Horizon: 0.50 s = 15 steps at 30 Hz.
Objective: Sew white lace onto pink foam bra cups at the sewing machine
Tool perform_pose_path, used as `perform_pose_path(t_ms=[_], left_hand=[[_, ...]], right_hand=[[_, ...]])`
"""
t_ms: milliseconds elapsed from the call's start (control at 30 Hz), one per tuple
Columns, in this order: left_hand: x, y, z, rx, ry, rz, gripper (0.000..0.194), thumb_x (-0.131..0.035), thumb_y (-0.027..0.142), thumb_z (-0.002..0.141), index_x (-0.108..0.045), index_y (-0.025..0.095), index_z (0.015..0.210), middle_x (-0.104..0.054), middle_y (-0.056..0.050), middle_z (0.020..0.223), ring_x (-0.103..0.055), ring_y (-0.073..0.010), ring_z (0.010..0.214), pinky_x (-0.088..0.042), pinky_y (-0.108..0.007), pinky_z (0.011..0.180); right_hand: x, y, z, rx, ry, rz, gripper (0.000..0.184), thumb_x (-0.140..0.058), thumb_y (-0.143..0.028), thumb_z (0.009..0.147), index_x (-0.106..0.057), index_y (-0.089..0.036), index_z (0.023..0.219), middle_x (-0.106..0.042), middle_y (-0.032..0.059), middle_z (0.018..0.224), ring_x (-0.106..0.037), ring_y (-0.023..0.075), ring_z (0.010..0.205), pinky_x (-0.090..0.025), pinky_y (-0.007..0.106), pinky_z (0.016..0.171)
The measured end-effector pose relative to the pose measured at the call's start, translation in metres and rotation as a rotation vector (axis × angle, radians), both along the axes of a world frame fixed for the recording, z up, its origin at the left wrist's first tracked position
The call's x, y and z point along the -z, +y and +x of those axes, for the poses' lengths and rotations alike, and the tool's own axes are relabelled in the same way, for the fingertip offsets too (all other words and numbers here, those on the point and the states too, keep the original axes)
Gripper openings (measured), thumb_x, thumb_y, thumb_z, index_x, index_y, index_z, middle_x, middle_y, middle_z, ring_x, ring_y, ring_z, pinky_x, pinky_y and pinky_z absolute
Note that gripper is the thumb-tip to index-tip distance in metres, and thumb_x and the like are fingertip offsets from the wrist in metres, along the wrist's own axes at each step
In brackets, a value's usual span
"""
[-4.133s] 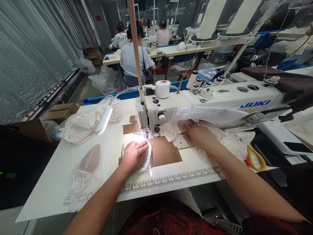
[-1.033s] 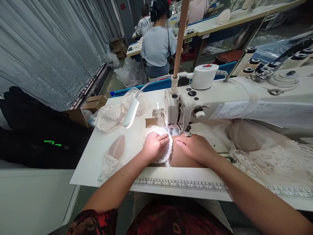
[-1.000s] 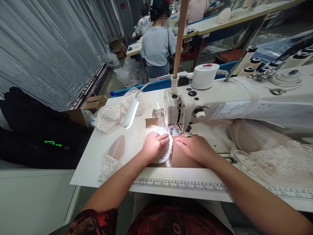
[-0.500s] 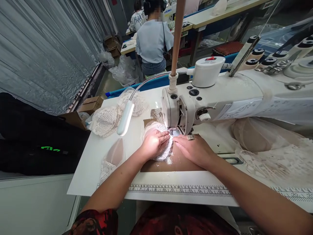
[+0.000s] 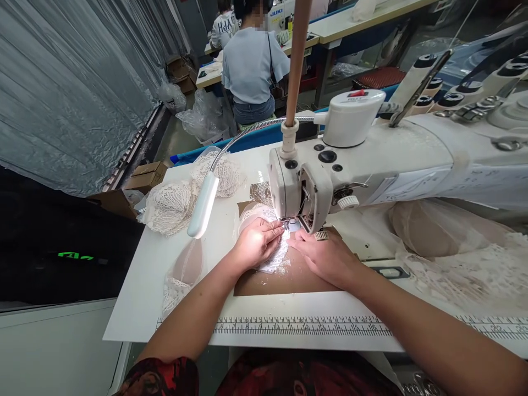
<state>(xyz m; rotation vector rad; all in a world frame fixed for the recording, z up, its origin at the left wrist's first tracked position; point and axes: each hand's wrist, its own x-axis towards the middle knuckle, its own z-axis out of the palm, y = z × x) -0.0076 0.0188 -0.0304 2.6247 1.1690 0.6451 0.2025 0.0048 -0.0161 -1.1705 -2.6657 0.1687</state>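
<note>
Under the needle of the sewing machine (image 5: 299,187) lies a white lace bra cup (image 5: 277,263), lit brightly by the lamp. My left hand (image 5: 258,242) rests over the cup, fingers together and pressed down on it with the tips close to the presser foot (image 5: 289,224). Just right of the needle, my right hand (image 5: 324,253) has its fingers bent and pinched at the cup's right edge. The stretch of lace between the fingertips is partly hidden by both hands. Brown tape (image 5: 264,283) covers the bed beneath.
More lace cups (image 5: 169,206) lie at the table's far left, with a beige cup piece (image 5: 187,264) nearer. Sheer fabric with lace (image 5: 449,242) is heaped right, under the machine arm. A gooseneck lamp (image 5: 204,203) arches over the left side. A co-worker (image 5: 251,66) sits ahead.
Since the oldest frame, my right hand has come from the fabric under the machine arm to the cup's edge. Lately both hands have shifted only slightly at the needle; the view has tilted.
</note>
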Motion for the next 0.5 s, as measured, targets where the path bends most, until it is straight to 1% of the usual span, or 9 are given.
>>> perform_pose_path(t_ms=[167,300,400,433,500], left_hand=[[-0.001,-0.003,0.002,-0.016,0.022,0.025,0.030,-0.046,0.024,0.091,-0.068,0.015,0.110,-0.069,-0.012,0.112,-0.062,-0.0209,0.088,-0.053,-0.036,0.076],[-0.003,-0.001,0.003,-0.027,0.057,0.059,0.032,-0.042,0.024,0.093,-0.067,0.016,0.111,-0.067,-0.013,0.114,-0.061,-0.0199,0.086,-0.052,-0.035,0.076],[-0.007,-0.005,0.004,0.026,0.075,0.119,0.031,-0.041,0.024,0.093,-0.068,0.016,0.106,-0.070,-0.012,0.105,-0.061,-0.0204,0.084,-0.052,-0.035,0.074],[-0.007,-0.007,0.003,0.037,0.084,0.154,0.031,-0.041,0.023,0.093,-0.068,0.016,0.106,-0.070,-0.012,0.104,-0.062,-0.0211,0.085,-0.052,-0.035,0.074],[-0.003,-0.008,-0.005,0.060,0.135,0.224,0.030,-0.042,0.023,0.092,-0.067,0.016,0.107,-0.071,-0.011,0.101,-0.064,-0.0216,0.082,-0.052,-0.034,0.069]], right_hand=[[-0.001,-0.001,0.001,-0.020,0.007,-0.008,0.034,-0.043,-0.007,0.079,-0.070,-0.023,0.092,-0.060,0.0043,0.080,-0.045,0.0176,0.071,-0.028,0.031,0.063],[0.002,0.003,0.002,-0.012,0.030,-0.041,0.035,-0.043,-0.008,0.080,-0.070,-0.024,0.096,-0.062,0.0052,0.087,-0.048,0.0178,0.074,-0.029,0.030,0.064],[-0.003,0.001,0.002,-0.016,0.040,-0.055,0.031,-0.045,-0.011,0.079,-0.068,-0.021,0.098,-0.064,0.0070,0.088,-0.051,0.0189,0.076,-0.031,0.031,0.067],[-0.006,-0.001,0.002,-0.062,0.024,-0.064,0.028,-0.048,-0.012,0.077,-0.067,-0.019,0.096,-0.064,0.0076,0.086,-0.051,0.0194,0.075,-0.031,0.032,0.066],[-0.011,-0.003,0.000,-0.033,-0.046,-0.054,0.023,-0.051,-0.019,0.077,-0.065,-0.024,0.095,-0.065,0.0032,0.087,-0.053,0.0186,0.079,-0.032,0.030,0.064]])
